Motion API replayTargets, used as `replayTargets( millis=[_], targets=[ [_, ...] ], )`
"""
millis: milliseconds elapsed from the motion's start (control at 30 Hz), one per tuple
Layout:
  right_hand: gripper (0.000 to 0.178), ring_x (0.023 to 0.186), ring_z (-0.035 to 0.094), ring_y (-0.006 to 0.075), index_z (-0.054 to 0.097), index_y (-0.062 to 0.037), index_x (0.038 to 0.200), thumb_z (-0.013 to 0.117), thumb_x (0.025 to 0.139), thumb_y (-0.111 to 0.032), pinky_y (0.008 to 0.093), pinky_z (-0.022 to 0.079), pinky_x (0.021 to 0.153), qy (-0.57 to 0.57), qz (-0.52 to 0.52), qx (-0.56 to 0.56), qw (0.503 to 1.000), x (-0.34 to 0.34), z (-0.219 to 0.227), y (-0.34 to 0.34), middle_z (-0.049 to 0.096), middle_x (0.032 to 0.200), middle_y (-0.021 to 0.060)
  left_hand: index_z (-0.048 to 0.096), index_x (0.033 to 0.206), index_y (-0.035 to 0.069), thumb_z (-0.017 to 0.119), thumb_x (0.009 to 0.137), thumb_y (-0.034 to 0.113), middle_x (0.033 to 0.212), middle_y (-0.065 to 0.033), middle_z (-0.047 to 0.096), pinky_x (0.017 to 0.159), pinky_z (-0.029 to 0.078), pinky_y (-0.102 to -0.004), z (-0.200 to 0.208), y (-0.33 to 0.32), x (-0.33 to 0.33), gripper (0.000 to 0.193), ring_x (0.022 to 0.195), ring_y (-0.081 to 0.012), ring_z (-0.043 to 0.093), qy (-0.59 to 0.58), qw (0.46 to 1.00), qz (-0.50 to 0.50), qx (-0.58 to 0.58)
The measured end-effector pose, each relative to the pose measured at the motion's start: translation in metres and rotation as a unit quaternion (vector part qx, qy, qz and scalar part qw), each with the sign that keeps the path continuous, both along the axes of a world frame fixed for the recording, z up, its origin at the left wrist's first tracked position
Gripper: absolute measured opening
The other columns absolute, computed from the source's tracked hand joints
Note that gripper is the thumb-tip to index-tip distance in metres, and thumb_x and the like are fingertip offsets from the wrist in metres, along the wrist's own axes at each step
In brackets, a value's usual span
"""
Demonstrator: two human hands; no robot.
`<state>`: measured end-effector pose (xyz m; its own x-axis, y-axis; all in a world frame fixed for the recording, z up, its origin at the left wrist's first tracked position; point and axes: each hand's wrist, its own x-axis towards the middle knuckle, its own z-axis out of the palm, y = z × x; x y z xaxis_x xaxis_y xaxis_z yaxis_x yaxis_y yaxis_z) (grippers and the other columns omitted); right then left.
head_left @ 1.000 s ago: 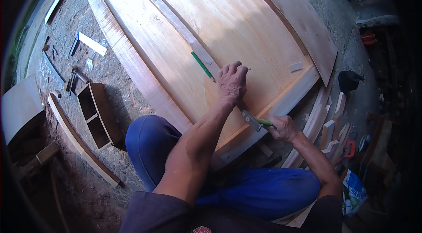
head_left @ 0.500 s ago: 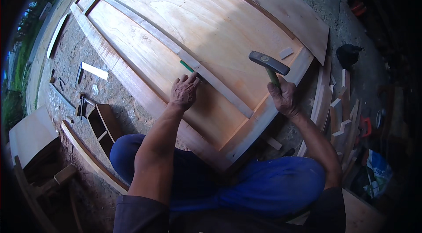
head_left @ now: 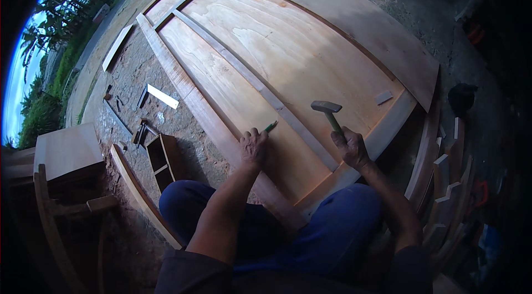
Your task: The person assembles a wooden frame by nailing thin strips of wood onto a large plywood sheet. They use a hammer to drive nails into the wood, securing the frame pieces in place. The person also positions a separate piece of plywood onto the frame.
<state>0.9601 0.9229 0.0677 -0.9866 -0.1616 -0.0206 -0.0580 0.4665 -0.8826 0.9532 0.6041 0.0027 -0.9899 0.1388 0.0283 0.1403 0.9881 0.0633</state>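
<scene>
My left hand (head_left: pixel 254 147) is closed on a short green pencil (head_left: pixel 270 127), which points up and to the right. It hovers by the left rail of a large wooden door-like panel (head_left: pixel 288 67), with the pencil tip near the long middle batten (head_left: pixel 250 87). In my right hand (head_left: pixel 352 149) is a hammer (head_left: pixel 327 107), gripped by its green handle with the dark metal head raised above the panel's near right part. A small wood offcut (head_left: pixel 383 97) lies on the panel near its right corner.
On the ground to the left are a try square (head_left: pixel 160 96), a clamp (head_left: pixel 144 133), an open wooden box (head_left: pixel 173 155) and a curved wood strip (head_left: pixel 141 191). A plywood sheet (head_left: pixel 354 22) lies along the panel's far right side. Wood pieces (head_left: pixel 442 175) stand at right.
My left hand has drawn back from the middle batten toward the left rail, taking the pencil along. The hammer has turned slightly in my right hand. The whole view has shifted.
</scene>
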Motion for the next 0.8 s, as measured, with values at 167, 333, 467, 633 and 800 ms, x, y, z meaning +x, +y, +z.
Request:
replayTargets(
  millis=[167,333,467,633,800],
  targets=[
    [0.046,0.058,0.050,0.0178,0.055,-0.0024,0.082,0.056,0.102,-0.045,0.0378,0.043,0.056,0.003,-0.010,-0.016,1.000,-0.006,-0.004,0.005,0.050,0.061,0.0124,0.061,0.105,0.013,0.058,0.088,0.024,0.102,-0.0180,0.056,0.076,0.047,-0.0506,-0.009,-0.008,0.000,0.021,0.093,-0.0375,0.059,-0.057,0.998,0.016,0.021],
    [0.044,0.058,0.051,0.0175,0.056,-0.0025,0.083,0.056,0.102,-0.042,0.0373,0.044,0.056,0.011,-0.013,-0.048,0.999,-0.011,-0.011,-0.004,0.052,0.061,0.0116,0.063,0.101,0.013,0.054,0.092,0.021,0.101,-0.0210,0.056,0.076,0.050,-0.0500,-0.003,-0.011,-0.001,0.015,0.090,-0.0407,0.060,-0.070,0.990,0.037,0.117],
    [0.040,0.059,0.054,0.0164,0.058,-0.0019,0.085,0.057,0.102,-0.038,0.0351,0.045,0.057,-0.024,-0.002,-0.066,0.998,-0.001,-0.019,-0.028,0.055,0.063,0.0107,0.065,0.103,0.007,0.056,0.090,0.022,0.104,-0.0253,0.058,0.082,0.051,-0.0500,-0.010,0.001,0.013,0.021,0.098,-0.0444,0.060,-0.097,0.975,0.136,0.144],
    [0.029,0.066,0.068,0.0305,0.061,-0.0030,0.090,0.065,0.096,-0.032,0.0412,0.052,0.064,-0.106,-0.001,-0.064,0.992,0.008,-0.028,-0.070,0.065,0.070,0.0152,0.065,0.103,0.008,0.058,0.087,0.024,0.102,-0.0252,0.063,0.084,0.051,-0.0503,0.003,0.029,0.013,0.024,0.099,-0.0466,0.063,-0.144,0.924,0.257,0.244],
    [0.028,0.081,0.064,0.0334,0.060,-0.0010,0.096,0.068,0.091,-0.027,0.0437,0.052,0.071,-0.005,0.079,0.063,0.995,0.001,-0.091,-0.135,0.060,0.081,0.0150,0.065,0.102,0.006,0.054,0.091,0.022,0.097,-0.0226,0.069,0.083,0.052,-0.0495,-0.004,0.014,0.008,0.023,0.097,-0.0410,0.067,-0.131,0.875,0.336,0.322]
  ],
)
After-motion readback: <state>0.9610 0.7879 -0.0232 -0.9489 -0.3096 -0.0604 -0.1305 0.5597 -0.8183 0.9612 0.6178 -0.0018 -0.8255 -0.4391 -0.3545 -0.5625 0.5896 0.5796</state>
